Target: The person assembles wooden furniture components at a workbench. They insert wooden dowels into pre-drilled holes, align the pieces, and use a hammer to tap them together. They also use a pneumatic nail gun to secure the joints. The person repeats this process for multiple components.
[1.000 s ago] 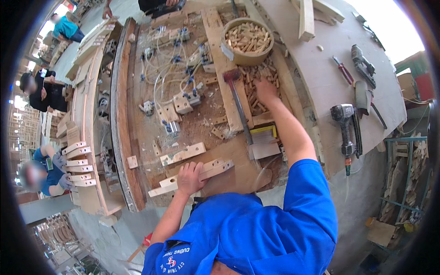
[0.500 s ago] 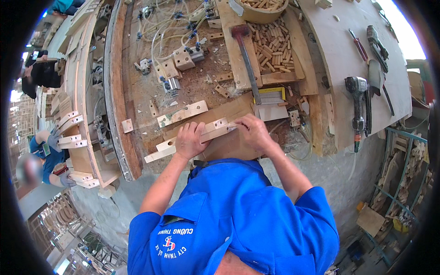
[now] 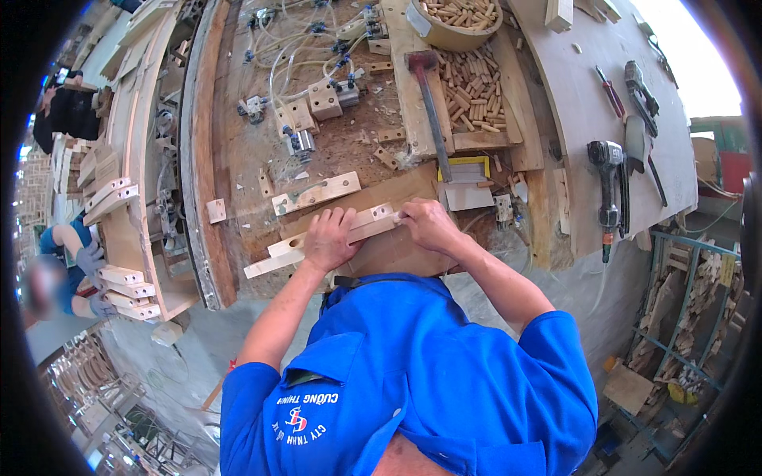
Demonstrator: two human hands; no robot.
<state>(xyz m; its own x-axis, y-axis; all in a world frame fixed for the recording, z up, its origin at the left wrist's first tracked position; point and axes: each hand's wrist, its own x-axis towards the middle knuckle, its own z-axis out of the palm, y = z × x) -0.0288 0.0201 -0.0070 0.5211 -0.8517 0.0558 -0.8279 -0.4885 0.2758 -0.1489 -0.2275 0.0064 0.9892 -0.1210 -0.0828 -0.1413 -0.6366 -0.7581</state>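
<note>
My left hand [image 3: 332, 238] is closed over two pale wooden pieces lying side by side on the bench. The far one is a wooden block [image 3: 375, 213] with two holes near its right end and a larger hole at its left. The near one is a longer wooden strip [image 3: 266, 267] that sticks out to the left. At the right end of these pieces my right hand [image 3: 429, 225] pinches something small and pale, mostly hidden by the fingers. Just beyond lies another wooden block [image 3: 316, 194] with greenish stains. Brown cardboard [image 3: 405, 252] is underneath.
A hammer [image 3: 430, 111] lies beside a heap of wooden dowels [image 3: 474, 87] and a dowel tub [image 3: 456, 36]. Pneumatic fittings with hoses [image 3: 309, 103] fill the back left. Power tools [image 3: 607, 190] rest on the right-hand board. A gloved co-worker [image 3: 71, 254] stands at the left bench.
My right hand has shifted slightly left, its fingers drawn closer around the right end of the wooden pieces. My left hand keeps its hold. The co-worker's gloved hands have moved.
</note>
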